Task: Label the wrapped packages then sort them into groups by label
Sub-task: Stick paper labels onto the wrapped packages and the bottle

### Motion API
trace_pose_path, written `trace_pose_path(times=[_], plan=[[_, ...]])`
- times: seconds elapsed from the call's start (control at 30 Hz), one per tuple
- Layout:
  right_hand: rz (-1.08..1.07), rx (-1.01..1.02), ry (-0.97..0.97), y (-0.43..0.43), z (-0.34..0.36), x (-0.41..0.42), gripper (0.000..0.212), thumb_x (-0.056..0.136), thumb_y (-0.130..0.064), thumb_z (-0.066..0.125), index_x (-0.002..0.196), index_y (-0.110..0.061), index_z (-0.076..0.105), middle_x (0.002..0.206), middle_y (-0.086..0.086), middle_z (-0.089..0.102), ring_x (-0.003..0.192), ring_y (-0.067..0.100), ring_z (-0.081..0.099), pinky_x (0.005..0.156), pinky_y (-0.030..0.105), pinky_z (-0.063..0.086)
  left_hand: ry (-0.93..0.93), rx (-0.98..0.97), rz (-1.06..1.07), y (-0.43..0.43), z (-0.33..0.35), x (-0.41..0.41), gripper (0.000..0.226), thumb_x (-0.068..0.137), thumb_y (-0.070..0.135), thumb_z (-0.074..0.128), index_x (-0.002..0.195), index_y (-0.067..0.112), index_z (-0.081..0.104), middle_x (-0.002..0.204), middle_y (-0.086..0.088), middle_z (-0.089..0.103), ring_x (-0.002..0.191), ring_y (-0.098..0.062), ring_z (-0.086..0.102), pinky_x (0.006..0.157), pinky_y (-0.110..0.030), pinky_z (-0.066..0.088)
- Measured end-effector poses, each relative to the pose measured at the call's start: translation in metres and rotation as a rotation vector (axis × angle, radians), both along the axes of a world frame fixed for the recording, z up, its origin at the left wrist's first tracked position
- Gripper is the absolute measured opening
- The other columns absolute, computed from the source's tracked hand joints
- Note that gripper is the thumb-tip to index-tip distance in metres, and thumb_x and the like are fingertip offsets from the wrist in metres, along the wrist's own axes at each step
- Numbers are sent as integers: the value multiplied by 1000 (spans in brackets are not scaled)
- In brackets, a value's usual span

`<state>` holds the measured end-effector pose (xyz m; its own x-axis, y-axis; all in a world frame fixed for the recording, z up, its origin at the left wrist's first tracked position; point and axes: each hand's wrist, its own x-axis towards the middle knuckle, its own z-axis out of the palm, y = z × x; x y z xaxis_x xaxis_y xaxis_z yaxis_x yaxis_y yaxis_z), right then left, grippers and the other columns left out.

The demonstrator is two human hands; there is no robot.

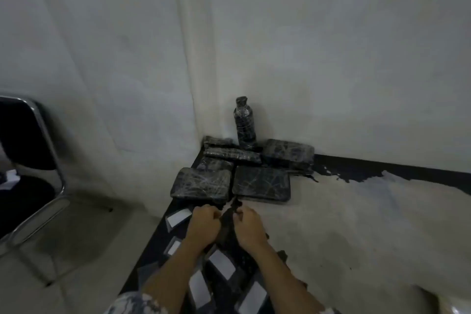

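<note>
Wrapped packages [261,185] sit bunched in the far corner of the table [356,224], flat ones side by side and overlapping, I'd guess to keep the near edge free for working. A wrapped bottle [244,122] stands upright behind them, by the wall. Left hand [204,224] and right hand [248,227] meet just before the pile, fingers curled in; what they pinch, I cannot tell. White labels [221,264] lie spread around the forearms, within easy reach.

Black wrapped packages [261,183] clustered at corner, wrapped bottle [244,122] upright; white labels [221,264] scattered.
</note>
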<state>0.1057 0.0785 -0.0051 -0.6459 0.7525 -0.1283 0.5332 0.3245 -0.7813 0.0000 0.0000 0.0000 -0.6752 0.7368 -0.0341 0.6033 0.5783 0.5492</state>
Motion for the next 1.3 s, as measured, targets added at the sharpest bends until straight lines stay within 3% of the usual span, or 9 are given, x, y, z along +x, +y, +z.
trace_pose_path(times=[0.1,0.23,0.5,0.63,0.73,0.87,0.97,1.07,1.3], plan=[[64,26,-91,-5,-8,-4,22,95,-13,42,111,-4,55,119,15,56,107,28,53,88,34,47,17,-123,-89,-6,11,-10,33,78,-4,44,97,2,71,107,-17,68,107,-33,56,92,-31,44],[118,7,-207,-6,-17,-7,27,93,-13,44,117,-4,53,125,16,51,112,31,50,92,34,45,25,-386,-209,-9,15,-25,51,87,10,44,137,14,46,139,-15,43,134,-32,32,108,-38,36],[122,-19,-286,-2,-19,-11,36,92,-19,50,126,-7,51,129,13,46,118,32,47,100,37,44,270,-618,-345,0,6,-37,46,87,17,52,132,15,47,136,-10,47,129,-28,38,107,-40,33],[33,-144,-132,2,-16,-10,23,89,-13,55,109,-4,59,107,13,62,90,20,57,69,24,48,257,-522,-326,10,10,-37,41,87,22,57,125,11,50,129,-12,51,122,-29,44,101,-40,39],[-16,-234,-1,10,-9,-6,9,88,-12,54,87,-8,61,80,2,58,69,9,50,56,13,40,62,-348,-286,15,10,-35,37,81,24,63,113,9,54,116,-13,53,111,-30,51,92,-38,46],[-277,-666,277,13,-2,-5,15,91,-14,49,92,-13,64,86,4,63,75,14,56,64,26,46,-372,-31,-193,26,15,-26,9,81,17,63,81,11,57,82,-4,55,78,-18,54,71,-30,45],[-373,-858,403,20,7,-3,16,93,-25,50,98,-14,62,93,6,64,76,16,57,61,27,49,-744,163,-47,35,34,-11,14,92,20,50,87,15,62,89,-5,60,82,-16,56,80,-32,44],[-275,-917,459,23,19,-3,23,92,-32,56,97,-13,67,76,3,64,64,14,58,60,30,51,-1096,340,87,42,46,-3,26,93,15,36,94,15,62,88,-4,59,77,-16,54,65,-28,41],[-280,-767,526,33,47,-14,25,85,1,58,110,-3,63,104,15,67,85,22,65,62,27,55,-1250,558,152,52,50,0,32,97,21,31,103,21,62,100,-10,61,79,-18,54,63,-29,40]])
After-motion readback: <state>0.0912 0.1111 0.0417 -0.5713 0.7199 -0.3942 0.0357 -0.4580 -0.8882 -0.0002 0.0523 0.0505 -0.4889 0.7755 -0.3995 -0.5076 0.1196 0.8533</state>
